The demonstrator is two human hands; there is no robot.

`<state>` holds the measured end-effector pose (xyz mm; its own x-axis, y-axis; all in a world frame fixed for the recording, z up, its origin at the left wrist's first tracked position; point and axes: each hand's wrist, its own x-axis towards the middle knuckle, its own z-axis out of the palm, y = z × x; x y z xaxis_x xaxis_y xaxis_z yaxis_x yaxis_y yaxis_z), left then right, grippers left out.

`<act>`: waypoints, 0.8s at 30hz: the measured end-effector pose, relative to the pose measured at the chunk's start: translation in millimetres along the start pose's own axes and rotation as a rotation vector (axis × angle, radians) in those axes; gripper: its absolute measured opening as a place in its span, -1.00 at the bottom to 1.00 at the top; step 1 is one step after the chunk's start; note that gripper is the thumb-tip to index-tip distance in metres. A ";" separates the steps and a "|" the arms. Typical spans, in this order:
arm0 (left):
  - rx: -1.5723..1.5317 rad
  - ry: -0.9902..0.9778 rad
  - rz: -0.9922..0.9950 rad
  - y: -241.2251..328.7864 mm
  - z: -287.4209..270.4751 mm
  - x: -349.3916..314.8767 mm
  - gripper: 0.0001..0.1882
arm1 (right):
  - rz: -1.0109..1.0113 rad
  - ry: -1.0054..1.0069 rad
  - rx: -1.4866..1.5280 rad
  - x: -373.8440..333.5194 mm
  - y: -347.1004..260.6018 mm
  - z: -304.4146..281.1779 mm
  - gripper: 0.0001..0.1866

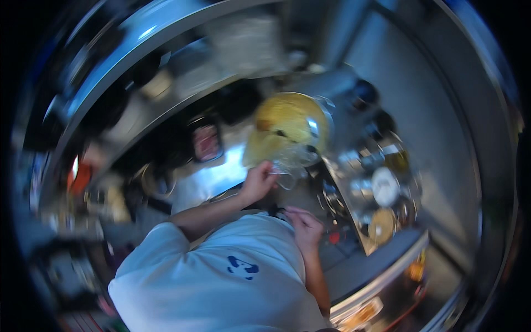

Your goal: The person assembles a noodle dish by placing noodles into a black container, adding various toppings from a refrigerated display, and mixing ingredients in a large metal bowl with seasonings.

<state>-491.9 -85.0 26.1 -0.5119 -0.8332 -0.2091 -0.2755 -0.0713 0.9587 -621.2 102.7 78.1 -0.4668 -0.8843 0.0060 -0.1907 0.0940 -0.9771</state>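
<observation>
In front of my body, my left hand (259, 181) pinches the near end of some crumpled clear plastic (296, 157), which looks like a thin bag. Just beyond the plastic is a large, round, yellow thing (290, 117) with a glossy surface; motion blur hides what it is. Close to my waist, my right hand (305, 228) is closed, with its fingers curled in. A small dark thing (275, 209) shows beside those fingertips, and I cannot make out whether they grip it.
A black tray of reddish meat (207, 142) lies on the steel counter, left of the yellow thing. Several jars and containers, including one with a white lid (385, 187), crowd the right side. A raised shelf (182, 91) runs along the far left. Much is blurred.
</observation>
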 end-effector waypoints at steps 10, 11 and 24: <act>-0.228 0.881 -0.031 -80.4 -120.4 -147.6 -0.92 | 0.274 -0.335 -0.183 23.1 115.0 6.2 -0.77; -0.201 0.985 0.064 -99.0 -132.5 -163.4 -0.91 | 0.285 -0.382 -0.206 33.6 104.9 15.8 -0.79; 0.489 1.566 -0.248 -228.4 -312.4 -213.6 -0.84 | -0.487 -0.467 -0.368 145.7 -70.8 173.4 -0.86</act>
<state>-65.4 -62.0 -87.9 0.7585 -0.5577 0.3372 -0.5878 -0.3621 0.7234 -526.0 -112.2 111.3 0.1414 -0.9585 0.2477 -0.5944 -0.2823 -0.7530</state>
